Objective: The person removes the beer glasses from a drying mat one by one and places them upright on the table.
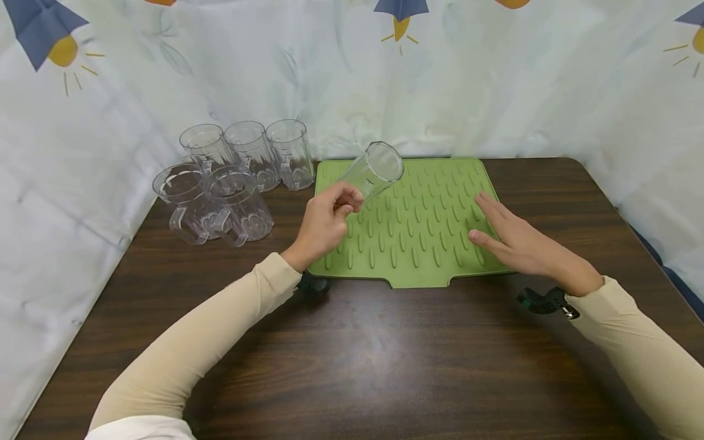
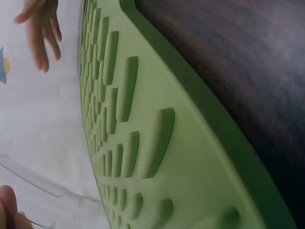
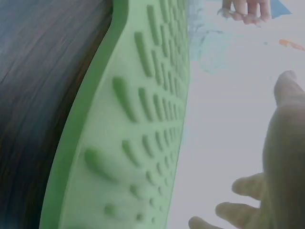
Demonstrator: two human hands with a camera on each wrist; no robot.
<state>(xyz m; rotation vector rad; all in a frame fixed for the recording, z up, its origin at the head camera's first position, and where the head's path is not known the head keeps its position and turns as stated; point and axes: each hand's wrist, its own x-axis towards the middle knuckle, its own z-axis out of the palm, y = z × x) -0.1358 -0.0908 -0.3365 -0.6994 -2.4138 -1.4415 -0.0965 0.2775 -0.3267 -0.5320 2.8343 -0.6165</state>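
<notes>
In the head view my left hand (image 1: 324, 221) grips a clear mug (image 1: 379, 168) by its handle side, tilted with the rim up and to the right. Beneath it lies a green drying mat (image 1: 423, 226) with raised ridges. My right hand (image 1: 514, 238) hovers over the mat's right edge, fingers straight and apart, holding nothing. The left wrist view catches only part of the mug (image 2: 38, 181) beside the fingertips (image 2: 8, 205). The thumb (image 3: 288, 114) and spread fingers of the right hand appear in the right wrist view.
Several clear mugs (image 1: 250, 205) stand upright, close together, at the left back of the dark wooden table (image 1: 352, 354). A patterned white curtain (image 1: 495, 85) hangs behind the table and along its sides. Dark wrist cameras (image 1: 544, 300) sit at both cuffs.
</notes>
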